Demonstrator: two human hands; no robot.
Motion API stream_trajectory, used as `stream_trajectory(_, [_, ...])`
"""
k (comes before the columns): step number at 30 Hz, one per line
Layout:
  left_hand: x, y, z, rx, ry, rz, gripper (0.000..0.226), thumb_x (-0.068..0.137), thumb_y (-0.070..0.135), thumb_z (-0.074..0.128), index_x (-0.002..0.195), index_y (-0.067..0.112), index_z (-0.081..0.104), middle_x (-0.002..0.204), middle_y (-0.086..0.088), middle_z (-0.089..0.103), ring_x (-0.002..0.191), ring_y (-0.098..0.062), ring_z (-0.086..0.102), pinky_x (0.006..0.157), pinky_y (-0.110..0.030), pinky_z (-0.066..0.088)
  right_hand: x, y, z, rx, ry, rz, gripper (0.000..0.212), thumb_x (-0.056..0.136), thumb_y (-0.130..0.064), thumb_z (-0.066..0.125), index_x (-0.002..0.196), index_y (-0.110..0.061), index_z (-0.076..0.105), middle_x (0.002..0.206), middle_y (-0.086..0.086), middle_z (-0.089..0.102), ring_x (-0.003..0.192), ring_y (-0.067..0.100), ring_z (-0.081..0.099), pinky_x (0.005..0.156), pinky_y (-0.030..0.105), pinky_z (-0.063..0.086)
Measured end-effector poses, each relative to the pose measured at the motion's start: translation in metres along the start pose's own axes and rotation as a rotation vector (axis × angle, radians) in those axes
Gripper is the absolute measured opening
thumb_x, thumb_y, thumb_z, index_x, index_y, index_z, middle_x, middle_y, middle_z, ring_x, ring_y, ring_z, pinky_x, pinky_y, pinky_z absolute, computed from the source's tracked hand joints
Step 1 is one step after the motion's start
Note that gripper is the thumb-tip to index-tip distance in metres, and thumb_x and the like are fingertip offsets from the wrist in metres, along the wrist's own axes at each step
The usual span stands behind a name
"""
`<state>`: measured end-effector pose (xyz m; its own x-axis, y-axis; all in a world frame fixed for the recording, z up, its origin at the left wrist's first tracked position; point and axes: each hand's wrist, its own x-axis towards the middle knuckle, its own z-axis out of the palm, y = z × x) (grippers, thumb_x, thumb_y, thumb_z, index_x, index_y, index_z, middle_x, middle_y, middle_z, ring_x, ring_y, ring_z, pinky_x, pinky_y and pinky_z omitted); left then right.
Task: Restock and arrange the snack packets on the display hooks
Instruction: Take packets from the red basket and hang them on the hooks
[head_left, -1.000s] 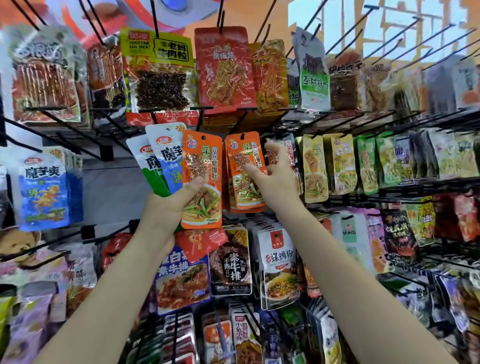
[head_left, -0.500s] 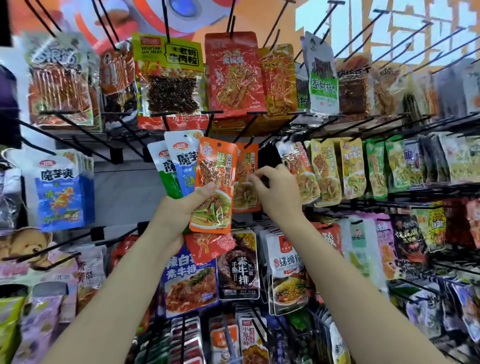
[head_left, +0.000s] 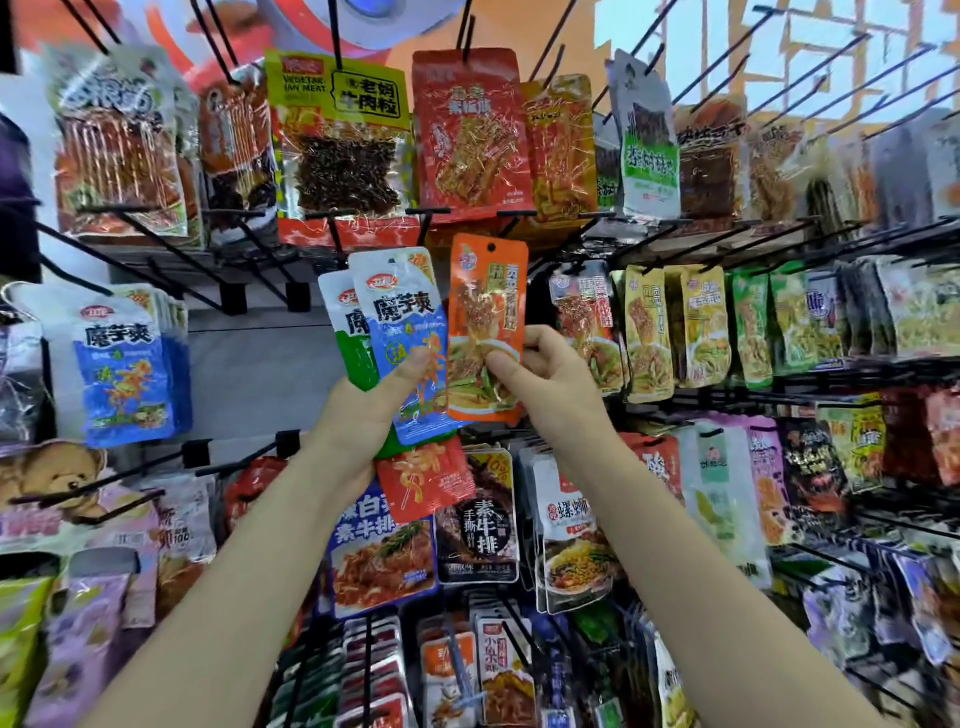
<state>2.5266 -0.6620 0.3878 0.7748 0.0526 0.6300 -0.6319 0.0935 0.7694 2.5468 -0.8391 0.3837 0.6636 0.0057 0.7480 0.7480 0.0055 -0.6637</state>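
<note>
1. Closest in, two bare forearms reach up from the bottom of the view, and both hands meet at the middle of the rack.
2. The left hand (head_left: 363, 410) grips a fanned bunch of packets, thumb pressed across the front of the blue-and-white packet (head_left: 402, 332). A green-and-white packet (head_left: 347, 332) sits just behind it, and a red packet (head_left: 423, 480) pokes out below the palm.
3. The right hand (head_left: 545, 387) pinches the orange packet (head_left: 485, 322) near its lower half, thumb in front, fingers curled behind. That packet stands upright, its punched hole at the top, just below a black hook tip, but not threaded on it that I can tell.
4. Just right of it, a red-orange packet (head_left: 584, 322) hangs on its peg, then a row of yellow packets (head_left: 675, 327) and green packets (head_left: 769, 317) running off to the right.
5. Below the hands, the lower pegs carry a blue noodle-style packet (head_left: 382, 561), a black packet (head_left: 478, 530) and a white packet (head_left: 571, 540), packed tightly side by side.
6. Left side: a stack of blue-and-white packets (head_left: 127, 364) on its own hook, with bare black pegs (head_left: 156, 244) jutting out above.
7. Top row, further back: a yellow-green header bag (head_left: 337, 135) and a large red bag (head_left: 470, 130) hang overhead.
8. Farthest off, an orange-and-white graphic wall (head_left: 571, 31) sits behind the rack.
</note>
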Motion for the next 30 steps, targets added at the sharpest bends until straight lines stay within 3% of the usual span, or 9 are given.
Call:
stream_trajectory(4, [-0.002, -0.002, -0.001, -0.006, 0.038, 0.014, 0.019, 0.093, 0.028, 0.069, 0.111, 0.025, 0.072, 0.097, 0.018, 0.077, 0.094, -0.001, 0.073, 0.087, -0.027, 0.057, 0.003, -0.003, -0.010, -0.001, 0.105, 0.061, 0.022, 0.101, -0.021, 0.060, 0.118, -0.008, 0.056, 0.078, -0.004, 0.067, 0.054, 0.010, 0.058, 0.041, 0.023, 0.044])
stream_trajectory(7, [-0.004, -0.001, -0.001, -0.029, 0.036, -0.008, 0.029, 0.082, 0.035, 0.073, 0.109, 0.023, 0.074, 0.104, 0.005, 0.079, 0.098, -0.016, 0.075, 0.096, -0.044, 0.057, 0.006, -0.002, -0.012, -0.008, 0.147, 0.106, 0.030, 0.100, -0.026, 0.062, 0.125, -0.011, 0.055, 0.097, 0.007, 0.072, 0.071, 0.023, 0.063, 0.054, 0.034, 0.053])
stream_trajectory(9, [-0.005, -0.001, -0.001, -0.020, 0.032, -0.012, 0.034, 0.076, 0.039, 0.074, 0.106, 0.023, 0.076, 0.106, 0.002, 0.078, 0.103, -0.021, 0.074, 0.101, -0.049, 0.054, 0.007, -0.004, -0.013, 0.015, 0.156, 0.125, 0.028, 0.099, -0.025, 0.063, 0.123, -0.015, 0.054, 0.102, 0.009, 0.074, 0.076, 0.023, 0.067, 0.060, 0.038, 0.055])
stream_trajectory(13, [-0.006, 0.000, 0.002, -0.016, 0.013, 0.001, 0.033, 0.073, 0.040, 0.073, 0.104, 0.026, 0.074, 0.100, 0.008, 0.079, 0.095, -0.014, 0.075, 0.097, -0.043, 0.056, 0.003, -0.008, -0.016, 0.064, 0.183, 0.114, 0.024, 0.097, -0.021, 0.066, 0.116, -0.023, 0.052, 0.092, -0.001, 0.073, 0.067, 0.009, 0.071, 0.057, 0.035, 0.058])
stream_trajectory(16, [-0.007, 0.000, 0.002, -0.017, 0.004, 0.013, 0.031, 0.075, 0.038, 0.072, 0.103, 0.027, 0.073, 0.098, 0.010, 0.079, 0.092, -0.011, 0.075, 0.093, -0.040, 0.057, 0.002, -0.006, -0.017, 0.082, 0.209, 0.103, 0.019, 0.098, -0.020, 0.065, 0.106, -0.029, 0.051, 0.091, -0.001, 0.073, 0.069, 0.010, 0.072, 0.060, 0.039, 0.059])
stream_trajectory(23, [-0.007, 0.000, 0.005, 0.003, 0.015, -0.003, 0.035, 0.071, 0.041, 0.075, 0.103, 0.025, 0.075, 0.104, 0.003, 0.079, 0.100, -0.021, 0.075, 0.098, -0.049, 0.056, 0.001, -0.005, -0.018, 0.005, 0.215, 0.074, 0.025, 0.095, -0.019, 0.069, 0.110, -0.026, 0.050, 0.100, 0.011, 0.072, 0.065, 0.013, 0.068, 0.049, 0.029, 0.055])
stream_trajectory(25, [-0.006, 0.000, 0.005, 0.002, 0.006, -0.006, 0.036, 0.072, 0.039, 0.076, 0.105, 0.025, 0.074, 0.105, 0.002, 0.079, 0.101, -0.022, 0.074, 0.099, -0.050, 0.055, 0.002, -0.001, -0.020, -0.149, 0.230, -0.002, 0.030, 0.093, -0.023, 0.072, 0.113, -0.024, 0.050, 0.091, 0.006, 0.069, 0.066, 0.013, 0.064, 0.052, 0.023, 0.050])
stream_trajectory(27, [-0.005, -0.001, 0.004, 0.014, -0.005, -0.007, 0.041, 0.071, 0.040, 0.083, 0.108, 0.024, 0.074, 0.107, 0.003, 0.078, 0.103, -0.020, 0.074, 0.101, -0.050, 0.054, 0.000, 0.003, -0.021, -0.366, 0.271, -0.075, 0.028, 0.091, -0.032, 0.073, 0.109, -0.024, 0.052, 0.081, -0.001, 0.053, 0.067, 0.007, 0.049, 0.056, 0.015, 0.039])
stream_trajectory(30, [-0.004, -0.001, 0.001, 0.067, -0.028, -0.009, 0.048, 0.067, 0.038, 0.092, 0.109, 0.023, 0.076, 0.108, 0.004, 0.078, 0.105, -0.018, 0.073, 0.102, -0.046, 0.053, -0.007, 0.004, -0.021, -0.521, 0.373, -0.180, 0.018, 0.094, -0.037, 0.068, 0.099, -0.023, 0.058, 0.086, -0.007, 0.046, 0.073, 0.000, 0.043, 0.062, 0.015, 0.034])
